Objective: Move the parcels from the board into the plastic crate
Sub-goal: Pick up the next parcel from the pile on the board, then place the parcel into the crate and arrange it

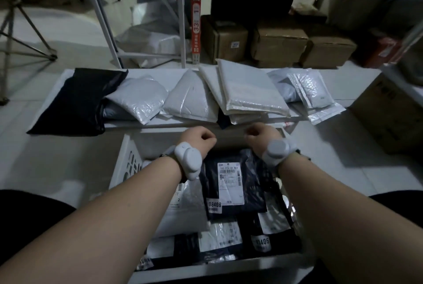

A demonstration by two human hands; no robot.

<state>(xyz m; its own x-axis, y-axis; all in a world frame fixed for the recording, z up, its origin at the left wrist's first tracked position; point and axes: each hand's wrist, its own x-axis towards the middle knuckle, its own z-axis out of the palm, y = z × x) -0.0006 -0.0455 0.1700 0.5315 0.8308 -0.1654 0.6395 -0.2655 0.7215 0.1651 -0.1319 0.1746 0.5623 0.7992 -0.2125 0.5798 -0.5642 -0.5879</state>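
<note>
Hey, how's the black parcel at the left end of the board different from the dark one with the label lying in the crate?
The black parcel on the board shows no label, while the dark parcel in the crate carries a white barcode label and a number sticker. The board parcel hangs over the board's front edge and partly covers a grey parcel; the crate parcel lies on top of other parcels inside the crate. Both are dark plastic mailers lying flat.
</note>
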